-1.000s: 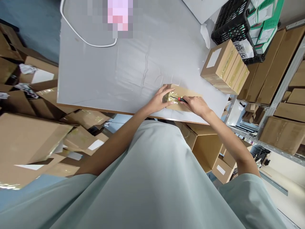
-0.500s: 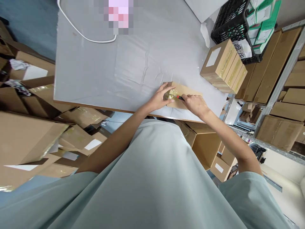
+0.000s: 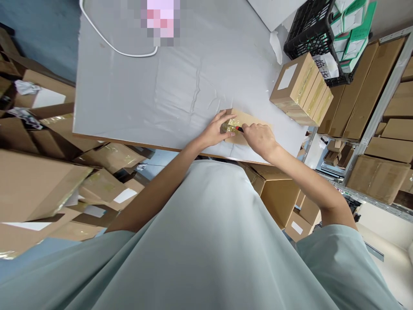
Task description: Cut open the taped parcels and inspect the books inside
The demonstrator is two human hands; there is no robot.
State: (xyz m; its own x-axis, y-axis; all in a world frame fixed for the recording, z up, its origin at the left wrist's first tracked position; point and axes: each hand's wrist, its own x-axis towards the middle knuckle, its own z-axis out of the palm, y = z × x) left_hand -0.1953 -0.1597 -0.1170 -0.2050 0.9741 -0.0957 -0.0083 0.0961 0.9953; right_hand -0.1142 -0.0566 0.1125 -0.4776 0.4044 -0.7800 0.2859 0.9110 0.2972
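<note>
A small flat cardboard box [image 3: 250, 120] with shiny tape on its left end lies near the front edge of the grey table [image 3: 180, 82]. My left hand [image 3: 215, 131] presses on the box's left end, fingers curled over the taped part. My right hand [image 3: 258, 138] grips a red-handled cutter [image 3: 239, 128], whose tip rests on the tape between the two hands.
A stack of taped cardboard boxes [image 3: 301, 90] stands at the table's right edge, beside a black crate [image 3: 318, 32] of green-and-white packets. A white cable [image 3: 112, 47] loops at the back. Opened cartons [image 3: 45, 172] pile up at left, shelving with boxes [image 3: 383, 129] at right.
My right hand has slid the cutter leftward along the tape toward my left hand. The view has shifted slightly.
</note>
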